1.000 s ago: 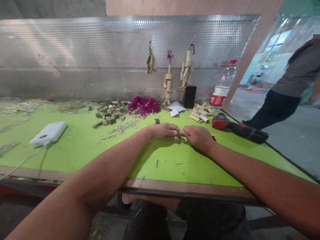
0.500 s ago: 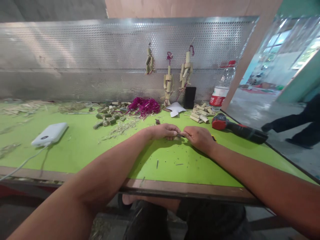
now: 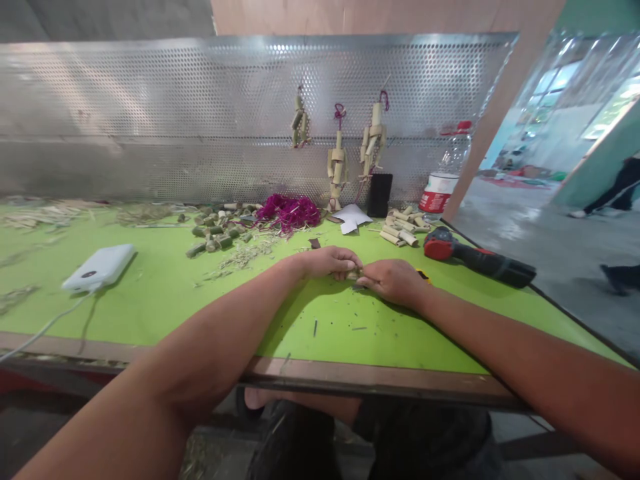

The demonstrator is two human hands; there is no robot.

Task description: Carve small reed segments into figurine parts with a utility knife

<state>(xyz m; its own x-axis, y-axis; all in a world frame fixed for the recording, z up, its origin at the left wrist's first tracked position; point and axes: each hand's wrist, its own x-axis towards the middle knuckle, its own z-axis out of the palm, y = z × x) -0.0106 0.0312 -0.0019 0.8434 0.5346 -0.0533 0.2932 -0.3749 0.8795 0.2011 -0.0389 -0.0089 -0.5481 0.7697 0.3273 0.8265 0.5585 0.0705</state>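
Over the green tabletop [image 3: 210, 313], my left hand [image 3: 334, 262] is closed with its fingertips round a short, pale, bamboo-like piece [image 3: 354, 274], mostly hidden by the fingers. Close against it, my right hand [image 3: 393, 280] pinches a small dark flat piece [image 3: 359, 287], its material too small to make out. A black-and-yellow object [image 3: 425, 275] shows partly behind my right hand. Beyond my left wrist lies a dark brown scrap [image 3: 315, 244]. Thin dark slivers and specks are scattered below both hands.
Cut stem pieces [image 3: 215, 233], magenta string [image 3: 289, 212], white paper [image 3: 351, 217], pale tubes [image 3: 400, 227] and a cordless power tool [image 3: 477, 260] lie behind. Jointed figures [image 3: 338, 163] are at the perforated metal panel [image 3: 175, 120]. A corded power bank [image 3: 100, 268] sits left. A person's legs [image 3: 617, 190] show right.
My right hand has shifted slightly down beside my left, and the pale piece between the left fingers now shows. The person at the right has moved farther off.
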